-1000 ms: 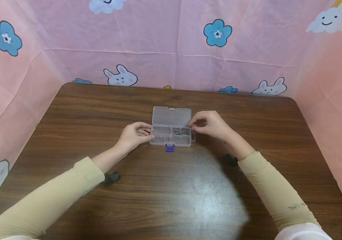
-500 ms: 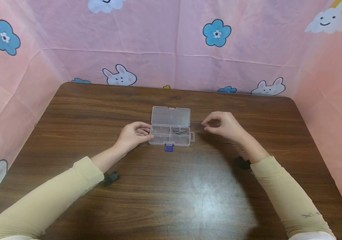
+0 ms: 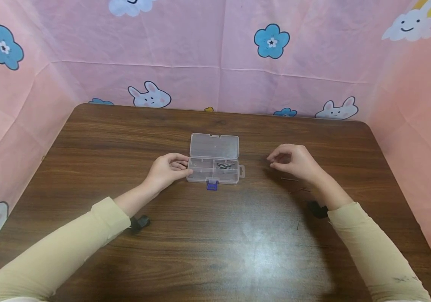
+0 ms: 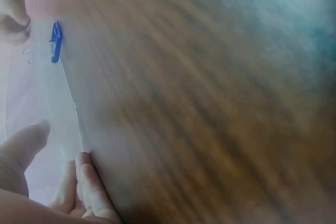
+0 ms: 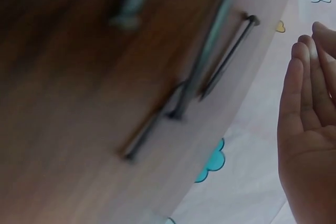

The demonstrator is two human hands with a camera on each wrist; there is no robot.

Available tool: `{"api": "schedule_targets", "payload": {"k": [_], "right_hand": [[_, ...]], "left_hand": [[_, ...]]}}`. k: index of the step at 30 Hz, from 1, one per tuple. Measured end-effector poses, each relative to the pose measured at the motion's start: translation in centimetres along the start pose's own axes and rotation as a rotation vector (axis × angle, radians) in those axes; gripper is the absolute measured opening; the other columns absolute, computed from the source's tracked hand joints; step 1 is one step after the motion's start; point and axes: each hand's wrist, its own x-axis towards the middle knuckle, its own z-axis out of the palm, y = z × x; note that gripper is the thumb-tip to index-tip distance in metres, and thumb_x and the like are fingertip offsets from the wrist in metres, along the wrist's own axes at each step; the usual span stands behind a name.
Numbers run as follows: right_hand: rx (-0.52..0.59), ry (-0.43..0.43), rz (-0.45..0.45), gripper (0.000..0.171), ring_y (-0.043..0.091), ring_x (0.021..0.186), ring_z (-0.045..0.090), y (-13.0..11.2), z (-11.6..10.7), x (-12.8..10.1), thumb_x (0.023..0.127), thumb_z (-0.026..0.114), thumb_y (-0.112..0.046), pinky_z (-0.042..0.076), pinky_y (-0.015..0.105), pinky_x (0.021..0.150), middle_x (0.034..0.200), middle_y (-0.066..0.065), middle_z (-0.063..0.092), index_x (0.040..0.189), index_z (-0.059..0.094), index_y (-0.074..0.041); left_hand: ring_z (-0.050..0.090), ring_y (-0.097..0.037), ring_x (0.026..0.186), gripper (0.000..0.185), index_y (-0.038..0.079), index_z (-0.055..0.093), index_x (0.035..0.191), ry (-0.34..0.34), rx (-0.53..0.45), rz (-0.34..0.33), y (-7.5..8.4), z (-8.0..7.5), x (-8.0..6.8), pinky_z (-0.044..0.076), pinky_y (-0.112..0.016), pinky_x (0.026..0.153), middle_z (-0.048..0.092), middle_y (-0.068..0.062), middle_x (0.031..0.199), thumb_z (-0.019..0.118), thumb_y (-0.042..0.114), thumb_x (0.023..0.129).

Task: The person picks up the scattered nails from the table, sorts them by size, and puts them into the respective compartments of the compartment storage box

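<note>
A clear plastic box [image 3: 213, 175] lies in the middle of the brown table [image 3: 215, 247], its lid [image 3: 214, 146] folded back and a blue latch [image 3: 211, 185] at its front. Several nails [image 3: 225, 166] lie in its far right compartment. My left hand [image 3: 185, 165] grips the box's left end, thumb [image 4: 23, 145] on top and fingers [image 4: 89, 182] along its edge. My right hand [image 3: 273, 161] hovers to the right of the box, empty, with relaxed fingers [image 5: 302, 82]. Loose nails [image 3: 290, 179] lie on the table just below it; the right wrist view shows these nails [image 5: 210, 61] blurred.
Further loose nails [image 3: 300, 190] lie near my right wrist, and one nail [image 3: 297, 225] lies nearer the front. Pink cloth walls [image 3: 215, 75] with flowers and rabbits close in the table on three sides. Black wrist camera mounts [image 3: 139, 222] sit under both sleeves.
My right hand has left the box's right end and moved right, over the loose nails. My left hand and the box have stayed in place.
</note>
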Motion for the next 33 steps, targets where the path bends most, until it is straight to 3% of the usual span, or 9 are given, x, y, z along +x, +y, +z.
{"api": "schedule_targets", "payload": {"k": [7, 14, 21, 33], "right_hand": [[0.006, -0.004, 0.041, 0.013, 0.021, 0.094, 0.073, 0.9, -0.2, -1.3, 0.093, 0.08, -0.001, 0.059, 0.027, 0.083, 0.104, 0.01, 0.08, 0.105, 0.081, -0.006], [0.037, -0.005, 0.063, 0.014, 0.006, 0.091, 0.069, 1.7, -0.5, -2.1, 0.092, 0.079, 0.001, 0.057, 0.016, 0.081, 0.104, 0.011, 0.079, 0.105, 0.081, -0.005], [0.07, -0.033, 0.097, 0.015, 0.001, 0.086, 0.071, 1.9, -1.0, -2.7, 0.092, 0.079, 0.002, 0.057, 0.016, 0.076, 0.105, 0.015, 0.08, 0.106, 0.08, -0.003], [0.029, -0.096, 0.132, 0.016, 0.001, 0.079, 0.07, 2.8, -1.4, -3.8, 0.092, 0.081, -0.001, 0.057, 0.02, 0.07, 0.1, 0.014, 0.079, 0.108, 0.079, -0.002]], "left_hand": [[0.072, -0.03, 0.109, 0.044, -0.002, 0.067, 0.134, 0.0, -0.002, 0.0, 0.0, 0.1, 0.0, 0.054, -0.017, 0.083, 0.073, -0.022, 0.127, 0.081, 0.014, 0.095], [0.072, -0.03, 0.109, 0.045, -0.002, 0.067, 0.135, -0.005, -0.006, 0.002, 0.0, 0.1, 0.0, 0.055, -0.018, 0.085, 0.073, -0.022, 0.127, 0.081, 0.014, 0.095], [0.072, -0.029, 0.108, 0.046, -0.003, 0.066, 0.136, -0.008, -0.022, 0.0, 0.0, -0.1, 0.0, 0.055, -0.015, 0.083, 0.071, -0.023, 0.129, 0.08, 0.014, 0.095], [0.073, -0.027, 0.108, 0.046, -0.002, 0.066, 0.135, -0.002, -0.006, -0.007, 0.0, -0.1, 0.1, 0.056, -0.017, 0.084, 0.072, -0.022, 0.127, 0.08, 0.015, 0.095]]}}
